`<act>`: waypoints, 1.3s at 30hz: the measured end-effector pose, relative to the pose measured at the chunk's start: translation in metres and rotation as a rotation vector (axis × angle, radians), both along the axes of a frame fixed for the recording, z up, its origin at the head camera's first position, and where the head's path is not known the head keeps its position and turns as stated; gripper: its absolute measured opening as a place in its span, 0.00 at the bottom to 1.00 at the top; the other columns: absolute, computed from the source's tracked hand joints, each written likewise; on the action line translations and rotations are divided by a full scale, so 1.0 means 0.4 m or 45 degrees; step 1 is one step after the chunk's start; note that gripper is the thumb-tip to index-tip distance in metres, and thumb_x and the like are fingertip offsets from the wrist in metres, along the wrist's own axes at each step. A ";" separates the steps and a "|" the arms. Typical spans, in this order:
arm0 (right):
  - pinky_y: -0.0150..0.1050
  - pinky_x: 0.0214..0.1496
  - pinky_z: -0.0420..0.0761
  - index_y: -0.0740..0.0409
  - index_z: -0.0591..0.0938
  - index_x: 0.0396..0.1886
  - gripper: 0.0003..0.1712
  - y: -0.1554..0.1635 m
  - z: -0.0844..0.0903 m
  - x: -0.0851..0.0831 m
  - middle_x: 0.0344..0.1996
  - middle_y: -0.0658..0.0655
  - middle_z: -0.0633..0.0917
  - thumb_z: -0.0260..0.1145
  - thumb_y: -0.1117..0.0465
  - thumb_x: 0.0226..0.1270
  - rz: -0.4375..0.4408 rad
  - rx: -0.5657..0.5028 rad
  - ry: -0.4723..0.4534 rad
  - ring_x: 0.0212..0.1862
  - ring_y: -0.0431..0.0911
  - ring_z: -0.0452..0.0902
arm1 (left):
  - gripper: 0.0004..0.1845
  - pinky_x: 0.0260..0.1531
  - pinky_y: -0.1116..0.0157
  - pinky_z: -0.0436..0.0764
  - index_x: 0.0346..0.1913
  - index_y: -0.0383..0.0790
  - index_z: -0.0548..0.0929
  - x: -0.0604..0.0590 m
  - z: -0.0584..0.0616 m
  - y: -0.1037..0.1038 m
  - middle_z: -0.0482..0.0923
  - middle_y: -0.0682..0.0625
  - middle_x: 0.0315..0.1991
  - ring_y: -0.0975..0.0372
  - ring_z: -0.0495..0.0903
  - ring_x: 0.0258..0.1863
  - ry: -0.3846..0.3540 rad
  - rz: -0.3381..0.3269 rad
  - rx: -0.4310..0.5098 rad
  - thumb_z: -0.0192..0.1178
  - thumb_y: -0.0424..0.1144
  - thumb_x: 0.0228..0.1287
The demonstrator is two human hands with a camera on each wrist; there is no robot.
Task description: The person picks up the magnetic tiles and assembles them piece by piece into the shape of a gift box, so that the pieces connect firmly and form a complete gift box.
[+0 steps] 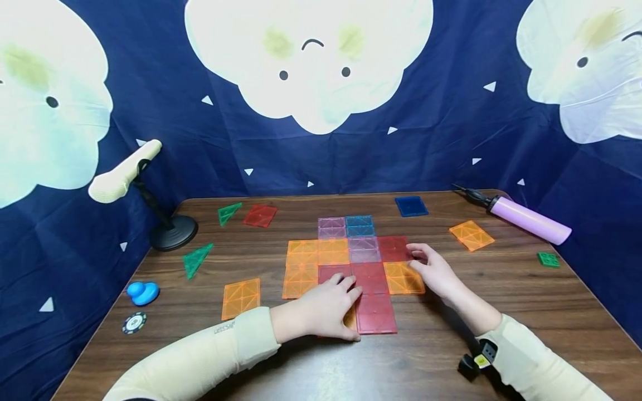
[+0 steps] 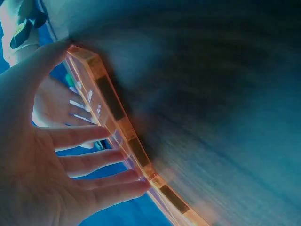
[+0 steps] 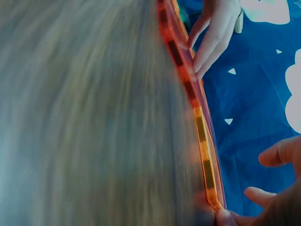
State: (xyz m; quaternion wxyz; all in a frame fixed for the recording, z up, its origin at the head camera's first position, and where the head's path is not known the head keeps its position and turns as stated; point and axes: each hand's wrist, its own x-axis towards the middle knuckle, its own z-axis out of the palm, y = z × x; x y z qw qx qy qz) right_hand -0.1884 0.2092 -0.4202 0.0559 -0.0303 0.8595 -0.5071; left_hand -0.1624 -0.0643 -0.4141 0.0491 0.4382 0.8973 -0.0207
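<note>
A flat patch of translucent square magnetic tiles lies mid-table, with orange tiles [image 1: 302, 253], red tiles [image 1: 376, 313], purple tiles [image 1: 364, 249] and a light-blue tile [image 1: 359, 225] edge to edge. My left hand [image 1: 328, 306] rests spread over the near-left part, partly hiding a red and an orange tile. In the left wrist view, its thumb touches the corner of an orange tile [image 2: 113, 99]. At the patch's right side, my right hand [image 1: 438, 275] touches the edge of an orange tile [image 1: 403, 278], fingers apart beside a red tile [image 1: 393, 249].
Loose tiles lie around: orange [image 1: 241, 299], orange [image 1: 471, 235], red [image 1: 259, 215], dark blue [image 1: 411, 206], and green triangles [image 1: 198, 260]. At left are a black stand [image 1: 174, 233], a blue knobbed object [image 1: 143, 293] and a poker chip [image 1: 134, 322]; at right, a purple pump [image 1: 530, 220] and green brick [image 1: 548, 259].
</note>
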 end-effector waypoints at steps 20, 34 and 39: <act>0.26 0.47 0.77 0.70 0.66 0.70 0.26 -0.010 0.019 -0.013 0.65 0.73 0.70 0.55 0.73 0.75 -0.109 -0.284 0.084 0.60 0.63 0.73 | 0.39 0.64 0.59 0.73 0.62 0.34 0.82 -0.013 0.030 0.028 0.79 0.38 0.60 0.50 0.79 0.60 -0.033 -0.095 -0.044 0.61 0.64 0.60; 0.39 0.59 0.79 0.60 0.52 0.82 0.36 -0.022 0.007 -0.041 0.72 0.71 0.62 0.54 0.60 0.82 0.060 -0.650 -0.166 0.64 0.52 0.71 | 0.23 0.59 0.67 0.77 0.68 0.42 0.77 -0.036 0.057 -0.017 0.81 0.48 0.59 0.61 0.81 0.57 -0.151 -0.269 0.281 0.59 0.46 0.75; 0.53 0.69 0.70 0.59 0.49 0.83 0.37 -0.023 0.000 -0.047 0.76 0.70 0.59 0.51 0.54 0.84 0.153 -0.648 -0.228 0.72 0.62 0.61 | 0.16 0.47 0.69 0.82 0.59 0.45 0.83 -0.024 0.056 -0.014 0.83 0.52 0.49 0.62 0.84 0.46 0.247 -0.372 0.421 0.65 0.38 0.71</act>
